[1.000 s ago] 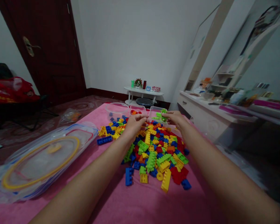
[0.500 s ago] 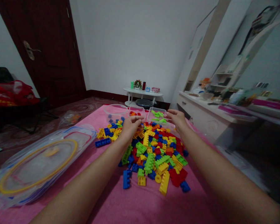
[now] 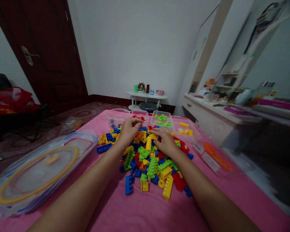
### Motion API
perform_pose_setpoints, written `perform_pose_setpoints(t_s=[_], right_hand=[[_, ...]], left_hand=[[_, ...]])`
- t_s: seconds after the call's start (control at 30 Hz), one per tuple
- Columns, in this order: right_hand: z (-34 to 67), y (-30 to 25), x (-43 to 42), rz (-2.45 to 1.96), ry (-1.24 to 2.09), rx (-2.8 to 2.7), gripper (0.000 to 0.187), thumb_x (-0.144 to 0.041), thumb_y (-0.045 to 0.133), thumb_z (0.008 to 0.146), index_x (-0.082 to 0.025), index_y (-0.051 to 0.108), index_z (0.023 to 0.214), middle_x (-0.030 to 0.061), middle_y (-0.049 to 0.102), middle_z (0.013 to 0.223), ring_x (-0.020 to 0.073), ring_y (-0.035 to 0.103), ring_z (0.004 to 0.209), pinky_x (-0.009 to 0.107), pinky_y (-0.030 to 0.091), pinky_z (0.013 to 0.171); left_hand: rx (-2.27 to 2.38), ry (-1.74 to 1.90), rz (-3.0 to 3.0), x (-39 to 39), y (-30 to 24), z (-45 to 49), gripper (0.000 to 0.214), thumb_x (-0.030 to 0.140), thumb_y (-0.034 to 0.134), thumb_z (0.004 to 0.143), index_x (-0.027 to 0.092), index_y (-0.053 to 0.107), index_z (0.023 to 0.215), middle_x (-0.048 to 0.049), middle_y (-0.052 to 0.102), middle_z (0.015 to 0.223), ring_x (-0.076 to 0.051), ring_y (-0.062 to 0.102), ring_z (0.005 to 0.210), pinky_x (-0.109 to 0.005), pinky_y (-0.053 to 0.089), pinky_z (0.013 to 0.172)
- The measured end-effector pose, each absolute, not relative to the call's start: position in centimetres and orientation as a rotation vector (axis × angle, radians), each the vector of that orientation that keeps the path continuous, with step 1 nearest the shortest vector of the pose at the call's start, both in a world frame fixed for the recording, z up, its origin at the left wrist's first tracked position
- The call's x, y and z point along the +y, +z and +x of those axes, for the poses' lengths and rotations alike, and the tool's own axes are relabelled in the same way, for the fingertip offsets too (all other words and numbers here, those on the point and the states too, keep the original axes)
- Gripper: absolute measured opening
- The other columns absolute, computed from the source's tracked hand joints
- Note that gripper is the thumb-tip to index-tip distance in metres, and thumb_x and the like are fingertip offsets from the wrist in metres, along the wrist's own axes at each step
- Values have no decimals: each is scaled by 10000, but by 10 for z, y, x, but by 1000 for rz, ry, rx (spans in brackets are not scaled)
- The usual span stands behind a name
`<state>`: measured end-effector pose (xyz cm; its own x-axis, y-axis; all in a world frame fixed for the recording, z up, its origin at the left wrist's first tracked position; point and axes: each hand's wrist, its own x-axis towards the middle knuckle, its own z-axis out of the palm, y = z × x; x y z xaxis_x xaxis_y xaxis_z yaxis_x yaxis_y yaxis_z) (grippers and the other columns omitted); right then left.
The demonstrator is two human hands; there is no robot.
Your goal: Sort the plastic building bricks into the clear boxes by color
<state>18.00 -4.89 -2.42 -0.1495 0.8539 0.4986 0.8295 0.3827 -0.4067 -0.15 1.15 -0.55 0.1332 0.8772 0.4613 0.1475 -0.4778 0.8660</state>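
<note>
My left hand (image 3: 130, 131) is at the far left part of a heap of toy building bricks (image 3: 152, 167), just in front of a clear box with red bricks (image 3: 138, 117). Its fingers are bent together, and whatever they may hold is hidden. Over the back right of the heap is my right hand (image 3: 166, 141), palm down, its thumb apart from the stretched fingers. Yellow bricks show beside its thumb. Behind it, a clear box (image 3: 169, 120) holds light green bricks.
A round clear tub (image 3: 108, 113) with blue bricks stands back left. To the right are a clear box with yellow bricks (image 3: 183, 124) and one with orange pieces (image 3: 215, 156). Stacked clear lids (image 3: 41, 174) lie on the pink cloth (image 3: 111, 209) at left.
My right hand has moved left and nearer, from beside the green-brick box to over the heap. My left hand has shifted slightly left. The view has turned a little right.
</note>
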Motion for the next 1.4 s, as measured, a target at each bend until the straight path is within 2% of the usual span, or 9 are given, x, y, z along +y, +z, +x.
perform_pose_setpoints(t_s=[0.1, 0.3, 0.43, 0.6, 0.83, 1.0, 1.17, 1.3, 1.4], right_hand=[[179, -31, -50, -1461, 43, -2062, 525, -81, 577, 675, -242, 625, 1172, 71, 596, 1211, 236, 486, 1139, 420, 351, 998], [179, -30, -54, -1459, 45, -2058, 435, -61, 546, 667, -213, 672, 1055, 72, 638, 1125, 234, 533, 1078, 405, 387, 962], [177, -17, -59, -1373, -3, -2063, 528, 7, 479, 612, -212, 668, 1054, 60, 634, 1128, 221, 536, 1071, 391, 393, 963], [164, -1, -71, -1231, 73, -2093, 444, 4, 462, 643, -221, 693, 947, 33, 675, 1023, 192, 580, 997, 368, 417, 944], [138, 0, -88, -1082, 76, -2400, 430, -246, 667, 709, -260, 639, 1138, 57, 558, 1256, 242, 456, 1185, 433, 337, 1019], [145, 5, -87, -1138, 76, -2423, 153, -257, 639, 765, -231, 715, 895, 46, 647, 1070, 213, 548, 1034, 384, 395, 932], [152, 13, -86, -1210, 165, -2307, 118, -282, 615, 788, -210, 708, 773, 28, 689, 869, 171, 608, 823, 314, 440, 802], [155, 12, -83, -1335, 179, -2144, 144, -241, 572, 799, -191, 706, 786, 36, 694, 828, 171, 616, 780, 293, 444, 742], [157, 11, -81, -1399, 180, -2059, 151, -220, 560, 790, -184, 706, 782, 40, 700, 834, 177, 621, 795, 295, 439, 743]], left_hand=[[1087, 1305, 1925, 11, -4, -5, 244, 235, 542, 741, 159, 707, 905, -57, 709, 864, -166, 632, 792, -258, 471, 738], [1262, 795, 2409, 3, 5, -18, 243, 269, 604, 700, 199, 731, 896, -67, 716, 916, -238, 629, 884, -297, 448, 808], [1280, 713, 2432, 10, 9, -31, 266, 176, 596, 671, 211, 743, 890, -71, 716, 925, -244, 635, 865, -299, 450, 794], [1390, 727, 2400, 20, 6, -42, 443, 31, 519, 616, 220, 729, 958, -55, 719, 935, -216, 635, 904, -264, 450, 808], [1152, 728, 2378, 20, -11, -34, 542, -14, 511, 567, 234, 703, 1009, -48, 679, 1101, -209, 591, 1055, -275, 401, 943], [1199, 694, 2508, 17, -12, -34, 411, 46, 560, 582, 206, 716, 927, -56, 710, 945, -203, 621, 872, -265, 445, 818], [1309, 618, 2579, 14, -5, -35, 254, 102, 577, 616, 197, 729, 795, -48, 703, 815, -197, 607, 782, -268, 450, 746], [1201, 571, 2650, 10, 0, -36, 363, 137, 632, 587, 209, 721, 931, -59, 695, 958, -215, 601, 891, -265, 439, 806], [1100, 460, 2697, 5, 4, -33, 423, 180, 634, 602, 210, 700, 1018, -65, 693, 992, -213, 612, 882, -252, 449, 778]])
